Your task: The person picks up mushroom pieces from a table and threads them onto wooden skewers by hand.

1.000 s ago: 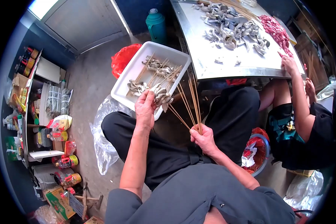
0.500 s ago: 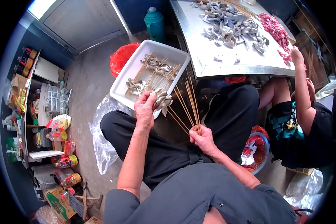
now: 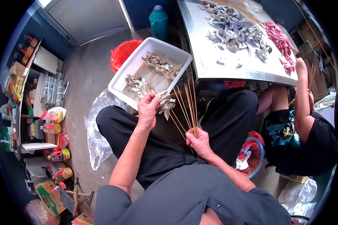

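My left hand (image 3: 148, 109) pinches grey oyster mushroom pieces (image 3: 166, 103) at the near edge of a white plastic tray (image 3: 118, 83). A thin bamboo skewer (image 3: 178, 122) runs from those pieces down to my right hand (image 3: 199, 141). Closed around a fanned bundle of bamboo skewers (image 3: 191, 107), my right hand sits above my lap, their tips pointing up and away. Inside the tray lie several skewers threaded with mushrooms (image 3: 159, 66). How many pieces sit under my left fingers is partly hidden.
A metal-edged table (image 3: 202, 63) at upper right bears loose mushrooms (image 3: 236, 32) and raw meat strips (image 3: 279, 41). Another person's arm (image 3: 303, 97) reaches its corner. A lined bucket (image 3: 260, 157) stands right, a teal flask (image 3: 159, 24) behind, crowded shelves (image 3: 37, 146) left.
The view has shifted slightly. Both hands keep their holds; my right hand with the skewers has shifted a little to the left, and the mushroom pieces stay in my left fingers.
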The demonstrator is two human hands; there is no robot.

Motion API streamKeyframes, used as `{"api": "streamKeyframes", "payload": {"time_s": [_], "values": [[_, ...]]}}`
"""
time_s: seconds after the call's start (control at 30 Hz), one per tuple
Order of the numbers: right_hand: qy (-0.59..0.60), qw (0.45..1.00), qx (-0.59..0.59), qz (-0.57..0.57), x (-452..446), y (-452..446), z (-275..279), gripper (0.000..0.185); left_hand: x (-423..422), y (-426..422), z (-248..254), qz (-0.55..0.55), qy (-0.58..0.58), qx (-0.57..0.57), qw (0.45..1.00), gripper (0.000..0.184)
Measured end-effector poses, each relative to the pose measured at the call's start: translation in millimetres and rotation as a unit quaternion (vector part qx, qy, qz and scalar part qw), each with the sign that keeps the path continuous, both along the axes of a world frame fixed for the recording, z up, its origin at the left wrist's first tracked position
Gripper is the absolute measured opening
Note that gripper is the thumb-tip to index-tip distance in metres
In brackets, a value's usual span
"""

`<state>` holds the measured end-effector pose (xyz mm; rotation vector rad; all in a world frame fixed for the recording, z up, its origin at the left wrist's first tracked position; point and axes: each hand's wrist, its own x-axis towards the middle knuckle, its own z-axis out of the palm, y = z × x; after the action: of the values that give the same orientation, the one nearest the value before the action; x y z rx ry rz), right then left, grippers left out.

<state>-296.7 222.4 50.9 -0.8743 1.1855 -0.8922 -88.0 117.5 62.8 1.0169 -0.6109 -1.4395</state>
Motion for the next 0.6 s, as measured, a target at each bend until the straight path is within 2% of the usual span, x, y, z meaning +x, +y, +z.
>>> {"api": "streamKeyframes", "payload": {"time_s": [0.07,0.13,0.4,0.47,0.6], "values": [[-0.003,1.000,-0.001,-0.005,2.5,2.3,3.5,0.011,-5.5,2.1,6.1,-0.002,-0.005,0.028,1.000,0.011],[-0.004,1.000,-0.006,-0.011,3.6,2.2,5.2,0.011,-9.7,7.3,-4.1,-0.030,-0.006,0.010,0.999,0.012],[-0.007,1.000,0.003,-0.009,3.5,0.3,-1.0,0.012,-10.8,5.7,-13.0,-0.018,0.007,0.003,1.000,0.015],[-0.013,1.000,0.009,-0.005,3.8,-1.8,-1.0,0.013,-11.2,3.5,-5.8,0.001,-0.002,0.053,0.999,0.015],[-0.031,0.999,0.014,-0.002,5.8,-4.3,-2.4,0.013,-3.4,1.3,-10.9,-0.011,0.008,0.043,0.999,0.017]]}}
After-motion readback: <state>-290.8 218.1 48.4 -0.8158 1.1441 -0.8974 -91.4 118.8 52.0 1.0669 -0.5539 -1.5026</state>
